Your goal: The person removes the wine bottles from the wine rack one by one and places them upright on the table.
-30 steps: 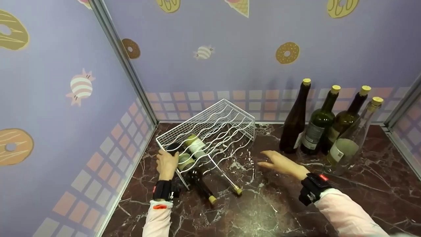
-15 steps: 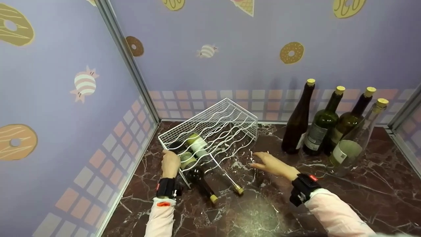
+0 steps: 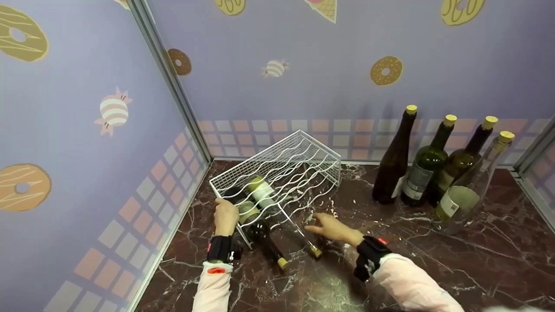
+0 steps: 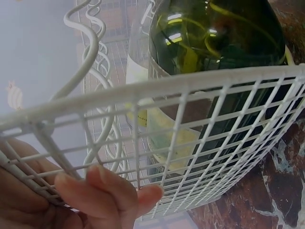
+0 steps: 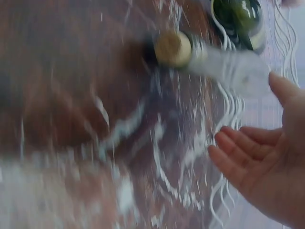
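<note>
A white wire wine rack (image 3: 277, 158) with wavy rails stands at an angle at the back left. My left hand (image 3: 226, 217) grips its near left corner; in the left wrist view its fingers (image 4: 106, 188) curl against the mesh side (image 4: 205, 124). A dark green bottle (image 3: 261, 232) lies in the rack, neck toward me. Beside it lies a clear bottle (image 3: 262, 193) with a pale label, its corked neck sticking out. My right hand (image 3: 331, 227) hovers just right of that neck, fingers extended and holding nothing. In the right wrist view the clear bottle (image 5: 228, 69) is blurred.
Several corked bottles stand upright at the back right: a tall brown one (image 3: 391, 167), a green one (image 3: 425, 169), a dark olive one (image 3: 460, 160) and a clear one (image 3: 466, 197). Patterned walls (image 3: 303, 95) enclose the dark marbled tabletop (image 3: 390, 277).
My right hand has moved left, from near the standing bottles to beside the clear bottle's neck. My left hand keeps its grip on the rack's corner. The view has shifted slightly.
</note>
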Available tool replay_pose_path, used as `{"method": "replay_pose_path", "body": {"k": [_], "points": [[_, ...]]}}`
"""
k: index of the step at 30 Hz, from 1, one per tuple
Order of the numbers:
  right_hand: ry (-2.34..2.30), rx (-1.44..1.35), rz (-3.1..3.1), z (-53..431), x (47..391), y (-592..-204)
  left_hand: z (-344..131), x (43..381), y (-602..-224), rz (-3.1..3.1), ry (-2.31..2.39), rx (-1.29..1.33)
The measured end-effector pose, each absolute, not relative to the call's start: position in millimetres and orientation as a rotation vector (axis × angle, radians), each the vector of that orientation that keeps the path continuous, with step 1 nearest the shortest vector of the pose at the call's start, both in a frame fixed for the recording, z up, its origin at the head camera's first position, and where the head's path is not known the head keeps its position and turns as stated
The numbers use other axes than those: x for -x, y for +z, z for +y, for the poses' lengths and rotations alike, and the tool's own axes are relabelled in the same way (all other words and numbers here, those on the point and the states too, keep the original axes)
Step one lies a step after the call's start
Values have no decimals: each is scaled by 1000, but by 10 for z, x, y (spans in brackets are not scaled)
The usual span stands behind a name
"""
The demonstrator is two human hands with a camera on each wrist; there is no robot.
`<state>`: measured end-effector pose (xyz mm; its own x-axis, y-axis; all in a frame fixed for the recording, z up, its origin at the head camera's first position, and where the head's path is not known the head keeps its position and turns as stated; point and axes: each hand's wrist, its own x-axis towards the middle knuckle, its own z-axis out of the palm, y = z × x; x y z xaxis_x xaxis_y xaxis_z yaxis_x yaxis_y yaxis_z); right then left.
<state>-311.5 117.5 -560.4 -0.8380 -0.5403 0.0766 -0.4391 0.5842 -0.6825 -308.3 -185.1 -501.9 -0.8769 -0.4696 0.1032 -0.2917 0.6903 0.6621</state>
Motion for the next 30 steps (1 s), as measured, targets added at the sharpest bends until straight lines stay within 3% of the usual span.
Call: {"method": "replay_pose_path", "body": {"k": [12, 30], "points": [[-1111, 518, 2674, 725, 2940, -5751, -1855, 3069, -5049, -2587, -916, -548], [-1304, 342, 2549, 648, 2903, -5855, -1835, 3093, -5046, -2601, -950, -607]]}}
